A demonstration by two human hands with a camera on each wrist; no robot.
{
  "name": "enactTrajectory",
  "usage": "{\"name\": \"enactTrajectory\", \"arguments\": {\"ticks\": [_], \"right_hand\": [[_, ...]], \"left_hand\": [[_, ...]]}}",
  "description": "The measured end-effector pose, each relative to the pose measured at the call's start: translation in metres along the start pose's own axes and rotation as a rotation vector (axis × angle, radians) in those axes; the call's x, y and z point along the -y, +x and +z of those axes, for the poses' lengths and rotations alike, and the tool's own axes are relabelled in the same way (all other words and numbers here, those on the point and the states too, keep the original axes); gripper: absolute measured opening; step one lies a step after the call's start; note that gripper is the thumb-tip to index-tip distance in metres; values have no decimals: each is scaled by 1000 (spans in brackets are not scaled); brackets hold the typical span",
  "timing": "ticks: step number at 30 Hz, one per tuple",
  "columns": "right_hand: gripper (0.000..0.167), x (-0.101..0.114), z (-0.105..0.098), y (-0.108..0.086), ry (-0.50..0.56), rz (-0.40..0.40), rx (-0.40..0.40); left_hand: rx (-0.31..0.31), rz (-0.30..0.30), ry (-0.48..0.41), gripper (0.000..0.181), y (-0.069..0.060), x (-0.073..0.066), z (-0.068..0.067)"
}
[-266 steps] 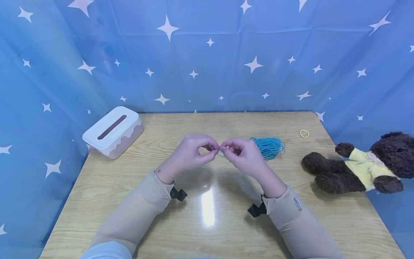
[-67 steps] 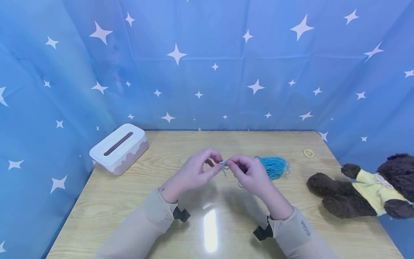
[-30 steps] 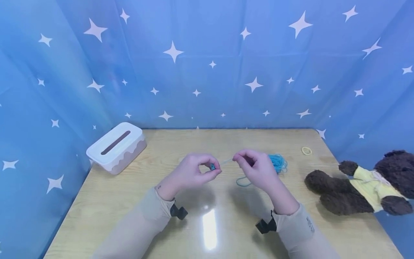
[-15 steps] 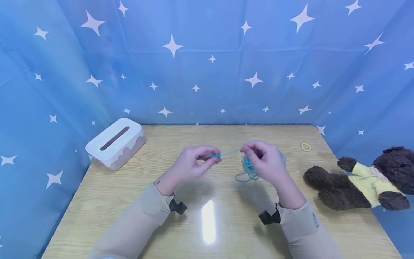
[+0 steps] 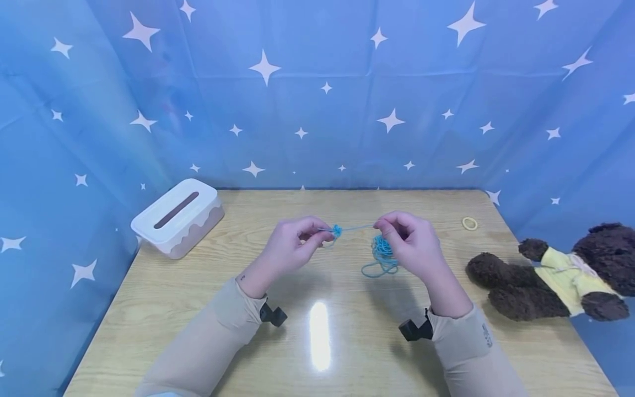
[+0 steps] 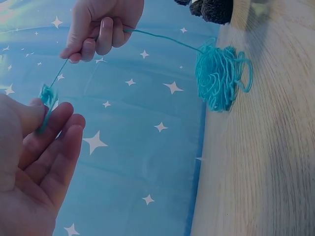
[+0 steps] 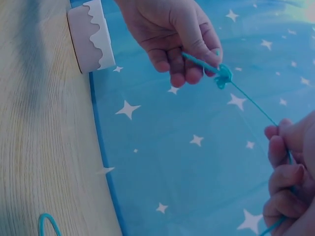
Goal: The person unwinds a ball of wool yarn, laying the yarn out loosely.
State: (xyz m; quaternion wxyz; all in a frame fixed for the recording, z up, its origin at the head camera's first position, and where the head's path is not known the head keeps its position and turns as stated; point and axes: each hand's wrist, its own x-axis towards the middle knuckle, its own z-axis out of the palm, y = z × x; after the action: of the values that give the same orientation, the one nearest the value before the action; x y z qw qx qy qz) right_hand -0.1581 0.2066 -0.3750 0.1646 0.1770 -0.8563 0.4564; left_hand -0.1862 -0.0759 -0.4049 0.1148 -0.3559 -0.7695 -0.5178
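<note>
Between thumb and forefinger my left hand (image 5: 292, 246) pinches a small knotted clump of turquoise yarn (image 7: 224, 76), its short tail running across the fingers. To the right, my right hand (image 5: 415, 247) pinches the taut strand (image 7: 253, 103) that comes out of the clump. From there the yarn passes under its curled fingers, as the right wrist view shows, and leads to a loose skein of yarn (image 6: 216, 78) on the table. In the head view the right hand partly hides this skein. Both hands are raised above the table.
A white and pinkish tissue box (image 5: 178, 218) stands at the back left of the wooden table (image 5: 278, 353). At the right lie a yellow ring (image 5: 469, 223) and a dark brown teddy bear (image 5: 560, 275) in yellow clothes. A blue starry curtain hangs behind.
The hands were close together at the knot; the right hand has moved right, drawing out and tightening the strand. Loops of the skein have come out left of the right hand.
</note>
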Motion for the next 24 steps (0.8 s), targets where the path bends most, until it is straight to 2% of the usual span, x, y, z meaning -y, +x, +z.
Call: {"name": "enactTrajectory", "arguments": {"ticks": [12, 18, 24], "right_hand": [[15, 2, -5, 9, 20, -4, -5], [14, 0, -2, 8, 22, 14, 156], [26, 4, 9, 0, 52, 82, 297]], "left_hand": [[-27, 62, 41, 8, 7, 1, -4], [-3, 68, 23, 7, 6, 2, -1], [38, 40, -2, 6, 0, 1, 4]]}}
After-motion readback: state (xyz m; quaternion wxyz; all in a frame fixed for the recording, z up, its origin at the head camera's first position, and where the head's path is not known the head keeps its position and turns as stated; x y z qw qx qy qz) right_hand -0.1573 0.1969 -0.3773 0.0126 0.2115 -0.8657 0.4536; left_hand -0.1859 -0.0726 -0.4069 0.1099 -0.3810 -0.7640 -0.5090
